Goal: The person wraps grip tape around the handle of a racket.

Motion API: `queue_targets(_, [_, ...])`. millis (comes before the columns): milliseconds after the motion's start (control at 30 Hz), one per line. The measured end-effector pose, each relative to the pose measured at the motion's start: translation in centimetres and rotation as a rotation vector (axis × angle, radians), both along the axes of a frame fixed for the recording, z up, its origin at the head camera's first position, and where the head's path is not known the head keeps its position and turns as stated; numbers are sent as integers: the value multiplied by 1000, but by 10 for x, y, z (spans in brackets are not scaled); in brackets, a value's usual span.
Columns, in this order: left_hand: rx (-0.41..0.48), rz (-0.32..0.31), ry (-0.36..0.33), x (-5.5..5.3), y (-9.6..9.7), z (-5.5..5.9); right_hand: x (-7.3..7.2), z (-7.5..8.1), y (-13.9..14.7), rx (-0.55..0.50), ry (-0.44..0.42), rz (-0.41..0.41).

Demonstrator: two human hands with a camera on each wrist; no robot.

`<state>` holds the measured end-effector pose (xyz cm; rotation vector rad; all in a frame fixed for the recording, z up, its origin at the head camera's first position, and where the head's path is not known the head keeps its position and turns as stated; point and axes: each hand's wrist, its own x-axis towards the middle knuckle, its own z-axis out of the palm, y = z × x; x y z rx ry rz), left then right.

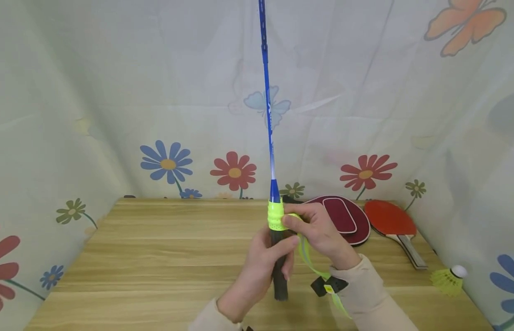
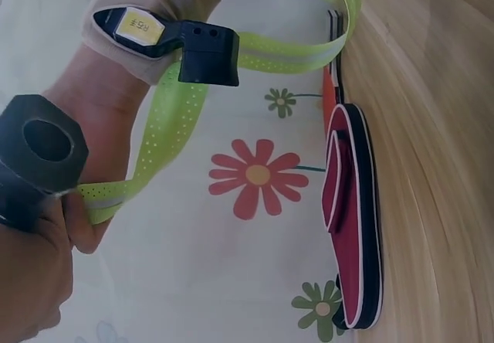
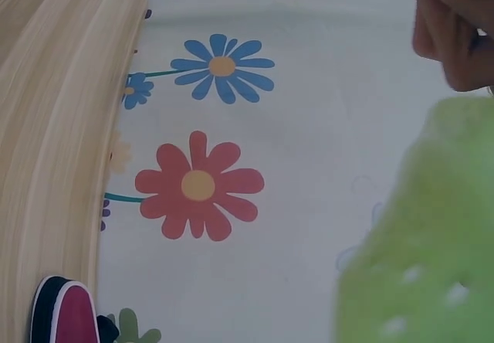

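A blue badminton racket [image 1: 271, 151] stands nearly upright in the head view, its top cut off by the frame. My left hand [image 1: 261, 255] grips its black handle [image 1: 280, 287]; the octagonal butt [image 2: 48, 139] faces the left wrist camera. Bright yellow-green perforated grip tape [image 1: 275, 214] is wrapped round the handle's upper end, just below the blue cone. With thumb and fingers, my right hand [image 1: 320, 230] pinches the tape beside the wrapped part. The loose tape [image 2: 171, 123] hangs past the right wrist in a long strip, and blurred tape [image 3: 432, 242] fills a corner of the right wrist view.
On the wooden table [image 1: 157, 262], a dark red paddle case [image 1: 360, 220] lies at the back right, partly behind my right hand. Beside it are a red table tennis paddle [image 1: 391, 218] and a yellow shuttlecock [image 1: 447, 280]. A flower-printed curtain [image 1: 190, 92] encloses the table.
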<state>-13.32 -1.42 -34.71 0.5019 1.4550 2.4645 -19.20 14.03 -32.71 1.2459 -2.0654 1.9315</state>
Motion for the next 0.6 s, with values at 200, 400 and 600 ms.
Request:
queue_targets(200, [-11, 143, -86, -4, -1, -2, 0, -2, 0, 14, 29, -121])
queue_targets(400, [-21, 209, -99, -7, 1, -1, -2, -2, 0, 15, 30, -164])
queue_targets(600, [11, 224, -102, -9, 2, -3, -2, 0, 0, 39, -8, -200])
